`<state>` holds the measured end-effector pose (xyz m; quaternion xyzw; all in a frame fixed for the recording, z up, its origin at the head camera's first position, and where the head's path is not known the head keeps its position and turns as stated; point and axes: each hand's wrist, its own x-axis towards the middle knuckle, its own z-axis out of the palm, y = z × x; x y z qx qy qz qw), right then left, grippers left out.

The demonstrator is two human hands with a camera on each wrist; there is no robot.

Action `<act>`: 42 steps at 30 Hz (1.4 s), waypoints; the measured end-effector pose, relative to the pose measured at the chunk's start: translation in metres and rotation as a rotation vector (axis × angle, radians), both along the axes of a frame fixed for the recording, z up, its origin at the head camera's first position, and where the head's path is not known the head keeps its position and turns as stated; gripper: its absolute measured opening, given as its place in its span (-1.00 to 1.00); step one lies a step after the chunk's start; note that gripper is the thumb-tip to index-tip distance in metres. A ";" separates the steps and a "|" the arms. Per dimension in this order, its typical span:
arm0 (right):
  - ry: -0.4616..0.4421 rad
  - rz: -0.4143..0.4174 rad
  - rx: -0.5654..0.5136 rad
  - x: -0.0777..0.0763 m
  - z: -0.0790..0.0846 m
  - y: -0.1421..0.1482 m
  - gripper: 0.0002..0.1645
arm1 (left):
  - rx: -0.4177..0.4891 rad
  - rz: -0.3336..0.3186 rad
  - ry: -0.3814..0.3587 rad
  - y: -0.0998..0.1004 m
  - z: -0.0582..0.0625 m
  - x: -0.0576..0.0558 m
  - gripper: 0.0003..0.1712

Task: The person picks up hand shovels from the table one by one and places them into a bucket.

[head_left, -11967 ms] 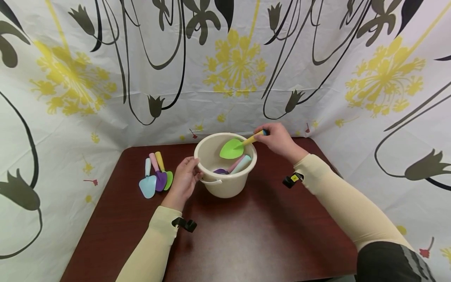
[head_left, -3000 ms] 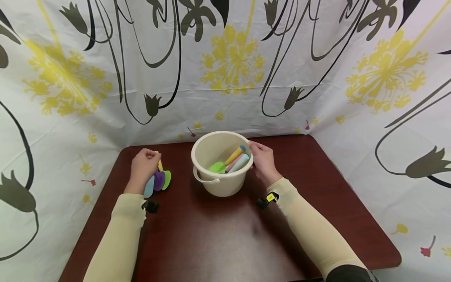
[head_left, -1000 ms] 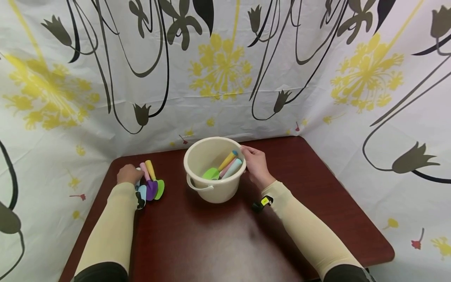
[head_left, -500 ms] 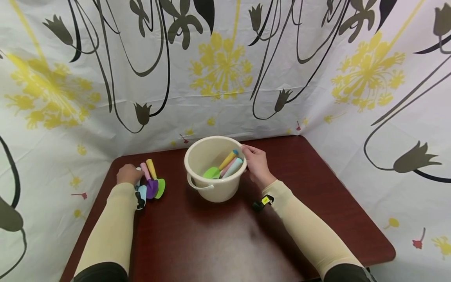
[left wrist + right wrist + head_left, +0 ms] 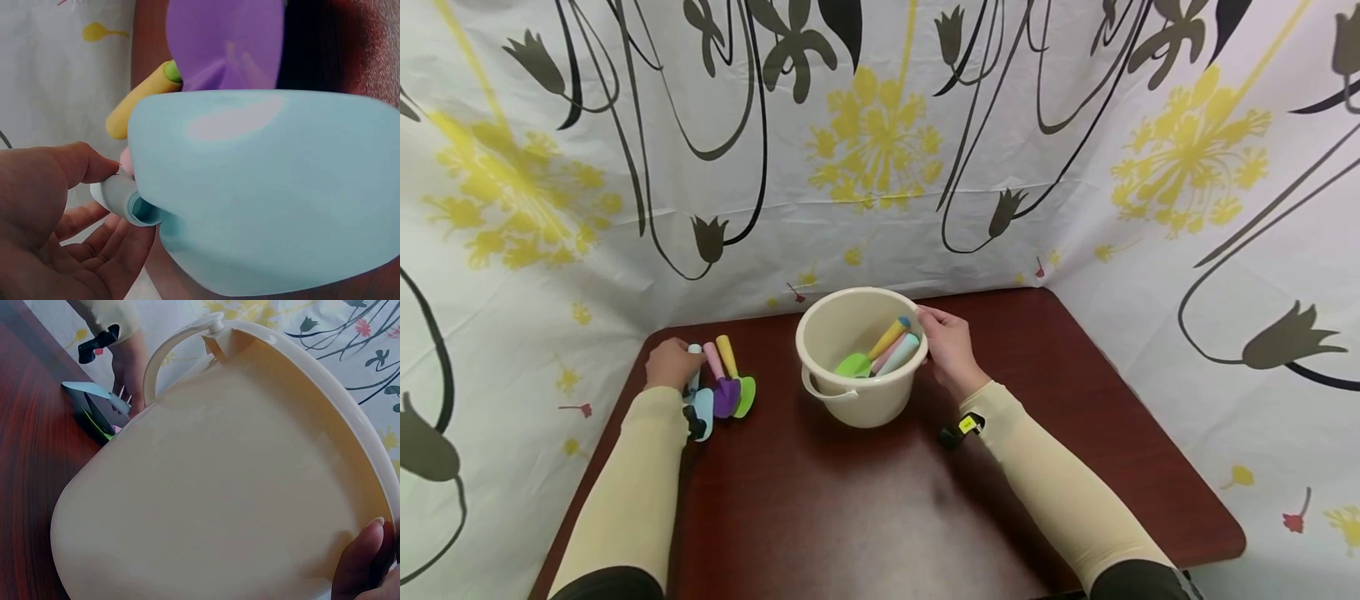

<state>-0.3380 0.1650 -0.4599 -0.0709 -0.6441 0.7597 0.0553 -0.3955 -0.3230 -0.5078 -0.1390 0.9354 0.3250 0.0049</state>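
In the head view my left hand (image 5: 670,365) is at the table's left, on the light blue toy trowel (image 5: 703,410). The left wrist view shows my thumb and fingers pinching its pale handle (image 5: 114,195), with the broad blade (image 5: 262,187) facing the camera. Just right of it lie a purple trowel (image 5: 726,398) with a pink handle and a green one (image 5: 745,395) with a yellow handle. My right hand (image 5: 947,348) grips the right rim of the cream bucket (image 5: 865,408). Inside lean a yellow-handled green trowel (image 5: 853,365) and others with pink and light blue (image 5: 898,355) handles.
The dark red-brown table (image 5: 820,517) carries everything. A flower-printed sheet (image 5: 880,242) hangs close behind and along both sides. The bucket's white carrying handle (image 5: 831,395) hangs down at its front left.
Since the oldest frame, the green trowel went from my right hand into the bucket, and that hand took the rim. My left hand left the rim for the trowels, lately taking the light blue one's handle.
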 end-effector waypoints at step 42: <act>0.001 -0.001 0.018 0.000 0.000 -0.001 -0.58 | 0.156 -0.051 0.355 0.031 0.048 0.045 -0.39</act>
